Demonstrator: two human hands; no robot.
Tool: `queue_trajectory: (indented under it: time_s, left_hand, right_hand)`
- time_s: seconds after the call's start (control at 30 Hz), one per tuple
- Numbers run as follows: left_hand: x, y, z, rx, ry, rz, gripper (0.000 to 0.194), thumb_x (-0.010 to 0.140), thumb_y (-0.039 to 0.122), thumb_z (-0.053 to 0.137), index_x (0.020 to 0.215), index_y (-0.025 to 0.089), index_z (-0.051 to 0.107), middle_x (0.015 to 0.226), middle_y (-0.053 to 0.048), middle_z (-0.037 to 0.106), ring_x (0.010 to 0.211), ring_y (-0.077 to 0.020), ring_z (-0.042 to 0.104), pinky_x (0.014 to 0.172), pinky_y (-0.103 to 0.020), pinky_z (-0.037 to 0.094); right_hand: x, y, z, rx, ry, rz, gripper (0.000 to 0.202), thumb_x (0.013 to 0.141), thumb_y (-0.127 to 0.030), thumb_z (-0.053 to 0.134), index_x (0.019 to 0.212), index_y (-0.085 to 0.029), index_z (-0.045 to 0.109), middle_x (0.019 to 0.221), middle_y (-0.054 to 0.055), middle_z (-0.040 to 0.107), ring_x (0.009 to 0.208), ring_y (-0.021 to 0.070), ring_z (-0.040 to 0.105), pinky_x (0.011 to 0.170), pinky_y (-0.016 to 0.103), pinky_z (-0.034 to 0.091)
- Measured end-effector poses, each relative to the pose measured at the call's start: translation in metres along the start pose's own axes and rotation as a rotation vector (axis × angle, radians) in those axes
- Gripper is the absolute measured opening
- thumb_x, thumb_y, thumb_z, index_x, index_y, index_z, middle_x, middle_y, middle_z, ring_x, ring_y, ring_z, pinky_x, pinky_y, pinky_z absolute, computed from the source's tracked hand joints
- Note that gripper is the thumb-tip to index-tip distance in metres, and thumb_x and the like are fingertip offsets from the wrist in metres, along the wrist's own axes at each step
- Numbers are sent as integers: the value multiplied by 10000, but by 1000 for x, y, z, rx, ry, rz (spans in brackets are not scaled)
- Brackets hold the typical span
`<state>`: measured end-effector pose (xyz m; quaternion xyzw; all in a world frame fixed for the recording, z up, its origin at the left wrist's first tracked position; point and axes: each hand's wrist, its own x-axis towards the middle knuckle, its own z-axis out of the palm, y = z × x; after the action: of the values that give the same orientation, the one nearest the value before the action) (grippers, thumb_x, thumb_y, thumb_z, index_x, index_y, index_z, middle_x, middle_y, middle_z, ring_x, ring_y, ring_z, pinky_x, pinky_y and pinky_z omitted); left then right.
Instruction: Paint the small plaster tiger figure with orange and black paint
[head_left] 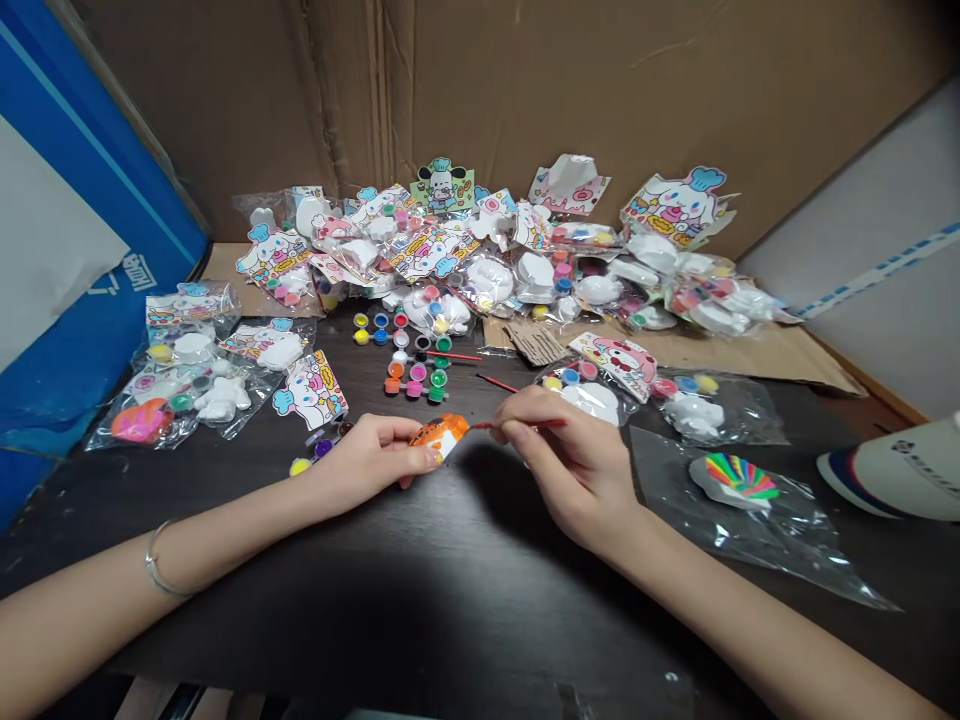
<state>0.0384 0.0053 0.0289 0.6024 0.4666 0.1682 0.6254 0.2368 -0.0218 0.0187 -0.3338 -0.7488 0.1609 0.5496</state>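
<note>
Between thumb and fingers, my left hand (375,455) grips a small white figurine (442,440) painted partly orange with dark specks; a white patch still shows on its near side. My right hand (574,455) is closed in a pen grip around a thin red paintbrush (551,424). The brush tip meets the figurine's right edge, or comes very close to it. Just behind sit open paint pots (415,380) in orange, pink, green, white and black. Beyond the right hand's fingers lies a second red paintbrush (496,383), and another red brush (457,356) rests by the pots.
Many bagged white figurines with cartoon cards (435,250) are heaped along the cardboard at the back. More bags (187,380) lie at left. A rainbow-painted shell (739,480) rests on clear plastic at right, beside a paper cup (900,465). Purple and yellow pots (322,447) sit near my left wrist.
</note>
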Motion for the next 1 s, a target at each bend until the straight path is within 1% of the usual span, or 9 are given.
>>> queue_trajectory:
  time_s: [0.07,0.13,0.3,0.47,0.6,0.73,0.8,0.9,1.0]
  left_hand:
    - [0,0,0,-7,0,-2,354,630,451,616,783,132,635,526,62,453,511,-93,384,502,-235,255]
    - [0,0,0,-15,-4,-2,346,632,445,619,784,135,634,536,59,458,517,-94,389,499,-230,261]
    - [-1,0,1,-25,-11,8,297,632,438,647,708,155,598,515,64,446,513,-87,378,498,-221,279]
    - [-1,-1,1,-17,-11,3,298,642,444,645,699,158,583,520,61,454,509,-86,373,491,-221,260]
    - [0,-2,1,-10,-13,7,300,640,447,634,696,155,588,509,62,449,505,-88,371,490,-224,259]
    - [-1,-1,1,-1,-11,5,323,640,458,634,726,149,603,504,62,461,504,-88,373,492,-220,265]
    - [-1,0,1,5,-11,1,325,638,464,635,715,151,597,502,62,459,505,-88,371,492,-220,261]
    - [-1,0,1,10,-9,-3,317,635,466,625,683,157,576,507,61,451,514,-89,368,499,-223,259]
    - [-1,0,1,7,-8,-9,327,631,469,623,713,155,584,521,60,450,519,-92,369,504,-227,257]
  right_hand:
    - [0,0,0,-25,47,86,165,881,-74,497,796,-200,560,689,-1,584,622,112,558,574,238,455]
    - [0,-1,-1,2,77,119,169,895,-90,486,798,-205,561,692,-2,585,619,112,561,572,240,463]
    - [0,-6,2,40,-44,78,144,883,-86,513,823,-198,580,712,8,623,633,118,590,582,242,479]
    - [-1,-8,2,40,50,74,162,886,-69,498,843,-203,578,725,4,612,642,115,578,601,250,476]
    - [1,-10,2,11,-39,-25,171,864,-39,504,837,-193,573,702,13,617,631,120,582,585,245,479]
    - [3,-11,1,-43,13,-73,183,855,-22,494,847,-188,569,709,28,622,643,131,588,598,260,490]
    - [2,-12,1,-9,-22,-87,184,853,-19,496,846,-189,565,712,28,628,651,131,599,608,262,500]
    - [1,-13,1,59,-104,-49,177,860,-30,499,812,-191,557,675,8,611,599,114,577,569,245,488]
    - [-1,-13,1,64,-61,16,166,876,-53,493,813,-192,559,664,3,590,592,113,557,558,246,473]
